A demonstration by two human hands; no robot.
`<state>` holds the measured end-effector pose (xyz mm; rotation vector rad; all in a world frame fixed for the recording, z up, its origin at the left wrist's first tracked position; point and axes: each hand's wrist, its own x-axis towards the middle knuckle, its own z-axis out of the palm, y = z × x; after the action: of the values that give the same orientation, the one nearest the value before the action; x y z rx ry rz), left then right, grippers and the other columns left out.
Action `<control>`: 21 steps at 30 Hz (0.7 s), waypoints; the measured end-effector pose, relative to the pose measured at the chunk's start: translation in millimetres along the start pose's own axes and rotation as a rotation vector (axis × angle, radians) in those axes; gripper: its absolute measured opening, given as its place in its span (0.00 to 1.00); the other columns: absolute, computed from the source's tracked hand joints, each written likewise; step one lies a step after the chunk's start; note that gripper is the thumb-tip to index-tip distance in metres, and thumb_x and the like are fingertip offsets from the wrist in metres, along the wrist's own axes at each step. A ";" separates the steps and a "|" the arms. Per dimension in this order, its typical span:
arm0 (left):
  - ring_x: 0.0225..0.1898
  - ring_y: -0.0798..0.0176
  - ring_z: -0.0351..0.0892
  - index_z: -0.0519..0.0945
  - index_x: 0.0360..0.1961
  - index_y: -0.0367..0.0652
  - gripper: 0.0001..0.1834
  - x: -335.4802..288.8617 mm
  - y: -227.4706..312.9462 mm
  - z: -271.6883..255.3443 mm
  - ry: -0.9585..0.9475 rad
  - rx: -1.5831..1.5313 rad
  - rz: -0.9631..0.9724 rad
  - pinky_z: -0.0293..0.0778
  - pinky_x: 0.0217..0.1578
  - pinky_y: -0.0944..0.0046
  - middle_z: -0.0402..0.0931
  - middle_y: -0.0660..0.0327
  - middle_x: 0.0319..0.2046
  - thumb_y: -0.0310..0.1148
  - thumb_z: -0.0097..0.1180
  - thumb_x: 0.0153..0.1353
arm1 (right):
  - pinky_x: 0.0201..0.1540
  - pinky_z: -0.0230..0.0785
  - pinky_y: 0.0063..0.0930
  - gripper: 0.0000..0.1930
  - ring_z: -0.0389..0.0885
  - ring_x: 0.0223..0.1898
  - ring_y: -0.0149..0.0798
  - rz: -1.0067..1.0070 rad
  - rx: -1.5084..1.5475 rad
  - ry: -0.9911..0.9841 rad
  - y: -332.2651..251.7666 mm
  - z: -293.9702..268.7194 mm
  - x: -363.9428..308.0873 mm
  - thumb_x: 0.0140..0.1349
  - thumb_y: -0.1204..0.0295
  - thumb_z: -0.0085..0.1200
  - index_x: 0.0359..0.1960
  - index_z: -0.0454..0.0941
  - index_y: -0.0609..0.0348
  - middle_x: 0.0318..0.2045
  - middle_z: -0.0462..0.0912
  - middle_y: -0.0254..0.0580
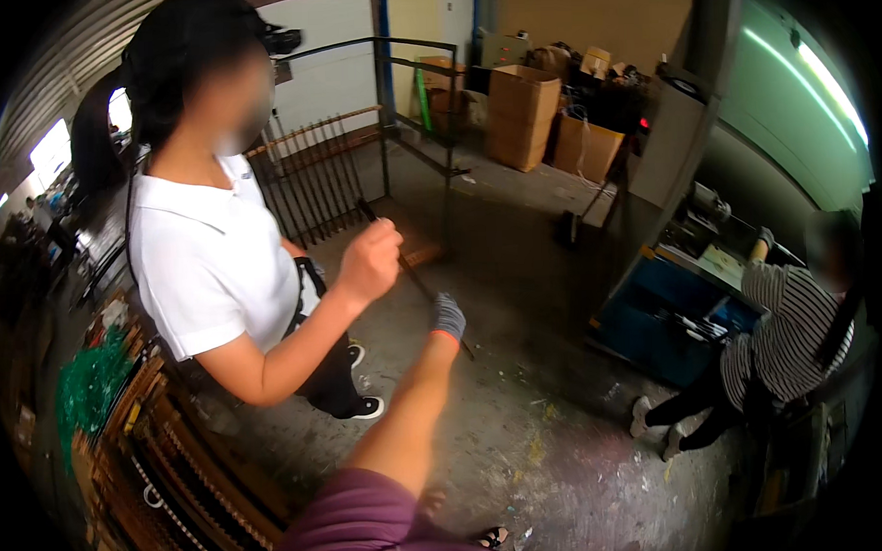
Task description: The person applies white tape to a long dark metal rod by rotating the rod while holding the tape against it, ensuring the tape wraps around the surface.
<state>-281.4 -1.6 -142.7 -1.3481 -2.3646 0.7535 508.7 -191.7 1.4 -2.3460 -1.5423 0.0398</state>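
Note:
My left hand (448,317), in a grey knit glove with an orange cuff, is closed around the lower part of a thin dark rod (421,284). The rod slants from upper left to lower right in front of me, its lower tip just past my glove. Near its upper end is the raised, closed bare hand (370,262) of a person in a white polo shirt (193,255), seemingly gripping it too. Motion blurs this part slightly. My right hand is out of the picture.
Long, narrow brown pieces (191,479) are stacked at lower left beside green netting (95,390). A barred metal rack (311,178) stands behind the person. Cardboard boxes (521,117) line the back. At right, another person in stripes (787,317) works at a blue bench (646,317).

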 end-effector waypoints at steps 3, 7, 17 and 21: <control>0.48 0.53 0.67 0.80 0.40 0.50 0.14 3.6 17.1 24.8 0.310 -0.100 -0.055 0.61 0.46 0.49 0.72 0.59 0.44 0.31 0.44 0.56 | 0.30 0.67 0.38 0.08 0.76 0.29 0.42 0.037 -0.199 0.146 57.2 -13.2 -13.0 0.55 0.70 0.52 0.32 0.79 0.59 0.29 0.80 0.43; 0.46 0.55 0.68 0.77 0.37 0.51 0.10 -63.8 64.7 -50.2 0.294 -0.549 0.233 0.62 0.44 0.52 0.71 0.58 0.40 0.36 0.47 0.56 | 0.30 0.68 0.39 0.08 0.76 0.29 0.43 0.223 -0.543 0.274 145.7 -39.4 -48.8 0.55 0.69 0.52 0.33 0.79 0.59 0.29 0.80 0.44; 0.48 0.49 0.73 0.74 0.48 0.46 0.24 -219.6 165.1 -39.4 -0.215 -0.628 0.702 0.69 0.48 0.50 0.73 0.51 0.46 0.47 0.53 0.52 | 0.35 0.70 0.45 0.07 0.77 0.36 0.50 0.416 -0.625 0.276 216.7 -58.9 -58.1 0.54 0.64 0.51 0.29 0.77 0.52 0.33 0.80 0.46; 0.48 0.50 0.73 0.75 0.47 0.46 0.26 -228.2 162.3 -41.1 -0.293 -0.629 0.753 0.70 0.49 0.53 0.74 0.50 0.46 0.51 0.53 0.52 | 0.34 0.71 0.43 0.08 0.78 0.36 0.48 0.387 -0.746 0.330 216.7 -61.0 -55.8 0.54 0.62 0.52 0.30 0.78 0.50 0.34 0.80 0.44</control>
<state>-32.1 -119.0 -207.1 -2.6327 -2.3882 0.3800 690.4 -335.1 -12.3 -2.9634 -1.0219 -0.9268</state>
